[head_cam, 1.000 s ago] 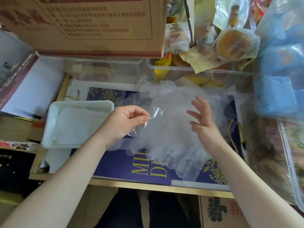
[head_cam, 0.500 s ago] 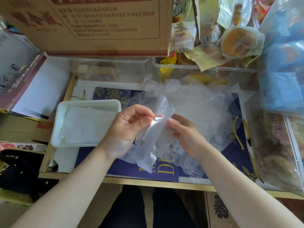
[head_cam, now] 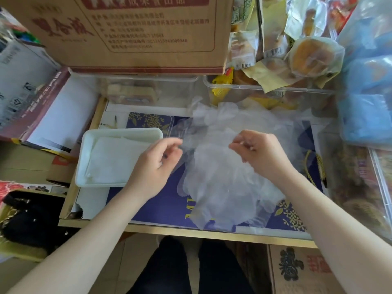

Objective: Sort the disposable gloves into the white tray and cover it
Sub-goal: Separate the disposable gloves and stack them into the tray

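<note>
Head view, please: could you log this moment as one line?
hands: left, right pinch one clear plastic glove | pile below | white rectangular tray uncovered

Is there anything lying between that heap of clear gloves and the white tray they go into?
Nothing visible blocks the way. The white tray sits uncovered just left of the glove pile; only the left hand hovers between them, over bare blue mat.

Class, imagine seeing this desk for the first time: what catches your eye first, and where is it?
A heap of clear disposable gloves sprawls mid-desk, with the left hand and right hand pinching a glove stretched between them above it. Left of the heap sits the white tray; a cardboard box looms behind.
</note>
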`<state>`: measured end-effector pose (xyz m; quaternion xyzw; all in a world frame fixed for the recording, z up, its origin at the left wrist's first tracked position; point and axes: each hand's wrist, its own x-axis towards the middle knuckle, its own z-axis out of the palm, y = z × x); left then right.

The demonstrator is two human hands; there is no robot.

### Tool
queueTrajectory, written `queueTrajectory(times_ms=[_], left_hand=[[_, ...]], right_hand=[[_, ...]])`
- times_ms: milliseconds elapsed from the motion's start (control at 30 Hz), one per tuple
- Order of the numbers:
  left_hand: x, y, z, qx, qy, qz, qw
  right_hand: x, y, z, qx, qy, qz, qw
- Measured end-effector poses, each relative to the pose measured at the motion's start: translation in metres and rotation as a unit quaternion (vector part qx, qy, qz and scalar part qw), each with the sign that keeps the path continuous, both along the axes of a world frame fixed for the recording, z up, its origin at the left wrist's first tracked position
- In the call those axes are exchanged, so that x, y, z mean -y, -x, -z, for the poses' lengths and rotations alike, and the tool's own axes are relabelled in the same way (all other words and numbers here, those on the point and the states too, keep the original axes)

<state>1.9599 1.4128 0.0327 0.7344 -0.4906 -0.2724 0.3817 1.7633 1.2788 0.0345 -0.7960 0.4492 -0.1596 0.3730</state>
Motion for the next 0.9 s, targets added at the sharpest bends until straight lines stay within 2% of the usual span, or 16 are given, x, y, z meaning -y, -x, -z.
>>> queueTrajectory(times_ms=[67, 167, 300, 367, 467, 533, 600, 700, 800, 900], left_hand=[[0.018, 0.012, -0.009, -0.044, -0.009, 0.047, 0.998], [0.038, 0.026, -0.005, -0.056, -0.107, 0.117, 0.986], [0.036, 0.019, 0.007, -0.187, -0.129, 0.137, 0.964], [0.025, 0.007, 0.007, -0.22, -0.191, 0.159, 0.943], [0.012, -0.013, 0.006, -0.135, -0.303, 0.217, 0.918], [0.013, -0.018, 0.007, -0.064, -0.322, 0.211, 0.921], [0.022, -0.009, 0.008, -0.065, -0.269, 0.154, 0.948], [0.039, 0.022, 0.005, -0.085, -0.125, 0.051, 0.987], [0.047, 0.04, 0.006, -0.063, -0.04, -0.008, 0.997], [0.049, 0.035, 0.009, -0.035, 0.001, -0.066, 0.997]], right_hand=[[-0.005, -0.008, -0.006, -0.054, 0.033, -0.066, 0.996], [-0.011, -0.019, -0.015, -0.048, -0.028, -0.128, 0.99], [-0.003, -0.014, -0.019, -0.002, -0.101, -0.104, 0.989], [0.006, -0.006, -0.016, -0.009, -0.121, -0.1, 0.988], [0.01, 0.001, -0.007, -0.033, -0.143, -0.109, 0.983], [0.007, 0.0, -0.001, -0.037, -0.15, -0.116, 0.981], [0.003, -0.006, 0.003, -0.027, -0.155, -0.13, 0.979], [0.0, -0.016, 0.005, 0.008, -0.162, -0.127, 0.979], [0.002, -0.02, 0.006, 0.035, -0.18, -0.106, 0.977], [0.01, -0.01, 0.015, 0.004, -0.21, -0.109, 0.972]])
